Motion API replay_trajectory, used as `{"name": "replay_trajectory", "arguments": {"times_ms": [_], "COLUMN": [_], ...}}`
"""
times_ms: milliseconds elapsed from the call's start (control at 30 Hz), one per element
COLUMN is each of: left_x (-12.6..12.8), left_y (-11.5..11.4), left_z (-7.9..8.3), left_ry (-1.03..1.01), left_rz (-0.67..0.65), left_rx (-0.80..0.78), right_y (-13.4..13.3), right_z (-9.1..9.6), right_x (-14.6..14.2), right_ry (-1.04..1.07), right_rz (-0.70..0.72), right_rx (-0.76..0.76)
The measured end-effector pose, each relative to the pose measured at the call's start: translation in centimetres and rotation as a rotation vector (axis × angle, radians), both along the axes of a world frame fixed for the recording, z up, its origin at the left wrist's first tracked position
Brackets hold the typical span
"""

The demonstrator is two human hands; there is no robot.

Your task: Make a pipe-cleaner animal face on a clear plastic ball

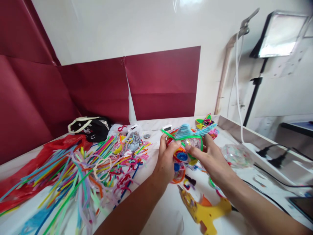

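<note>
Over the table, both my hands are closed around a colourful pipe-cleaner craft (182, 156) with a see-through plastic body, light blue ridged parts on top and blue coiled discs ringed in orange. A bright green pipe cleaner (168, 133) runs along its upper body, its end sticking out at the left. My left hand (167, 155) grips the left side, thumb by this green strip. On the right side, my right hand (209, 153) holds the body, thumb pressed on the front near the strip. The fingers behind the craft are hidden. Below lies a yellow hot glue gun (207, 212), nozzle pointing toward the craft.
Loose pipe cleaners (80, 176) spread across the left, partly on a red plastic bag (44, 153). A black pouch (94, 129) stands behind them. At right are a clear plastic piece (237, 156), a power strip (253, 148), black cables and a phone (302, 205). A raised edge borders the table.
</note>
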State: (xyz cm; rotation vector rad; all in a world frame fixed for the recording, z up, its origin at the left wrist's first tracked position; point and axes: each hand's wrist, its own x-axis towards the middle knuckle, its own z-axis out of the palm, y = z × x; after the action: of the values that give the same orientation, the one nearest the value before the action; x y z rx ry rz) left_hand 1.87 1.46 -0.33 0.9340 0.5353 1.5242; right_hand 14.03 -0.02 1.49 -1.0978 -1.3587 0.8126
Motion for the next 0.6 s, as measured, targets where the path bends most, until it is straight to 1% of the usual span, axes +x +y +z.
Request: {"name": "replay_trajectory", "arguments": {"times_ms": [167, 267, 433, 600], "left_x": [0.02, 0.09, 0.11, 0.13], "left_y": [0.07, 0.06, 0.03, 0.06], "left_z": [-0.04, -0.01, 0.03, -0.07], "left_ry": [0.008, 0.005, 0.012, 0.011], "left_rz": [0.011, 0.020, 0.036, 0.049], "left_rx": [-0.012, -0.015, -0.012, -0.016], "right_y": [0.07, 0.24, 0.30, 0.43], "right_z": [-0.17, -0.30, -0.59, -0.82], "right_x": [0.02, 0.02, 0.06, -0.03], "right_ry": [-0.010, -0.001, -0.050, -0.026], "right_rz": [-0.003, 0.009, 0.007, 0.015], "right_rx": [-0.031, -0.027, -0.010, 0.011]}}
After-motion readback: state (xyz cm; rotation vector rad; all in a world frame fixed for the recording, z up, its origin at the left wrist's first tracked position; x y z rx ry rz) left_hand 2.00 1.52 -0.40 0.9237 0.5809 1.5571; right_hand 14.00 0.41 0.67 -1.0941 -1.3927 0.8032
